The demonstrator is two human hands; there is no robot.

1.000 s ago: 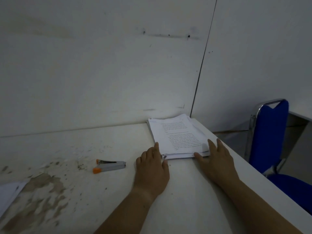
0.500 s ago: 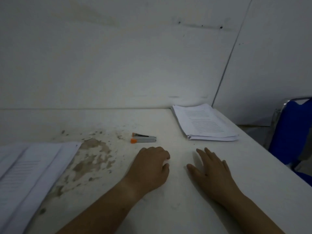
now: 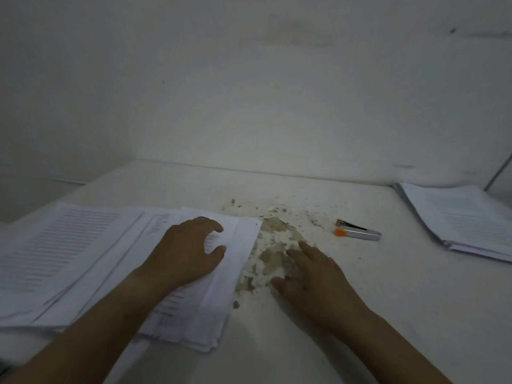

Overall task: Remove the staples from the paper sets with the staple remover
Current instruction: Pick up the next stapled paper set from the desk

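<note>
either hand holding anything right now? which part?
Nothing is gripped. Left hand lies loosely curved on the left paper stack; right hand is open over the table; staple remover lies untouched.

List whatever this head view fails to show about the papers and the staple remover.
Staples in the left paper sets: head view, too small and dim; the left hand covers part of the top set.
Right paper stack: head view, cut off by the right frame edge.
Printed text: head view, blurred, unreadable.
Staple remover: head view, its tip too small and dark to judge.
</note>
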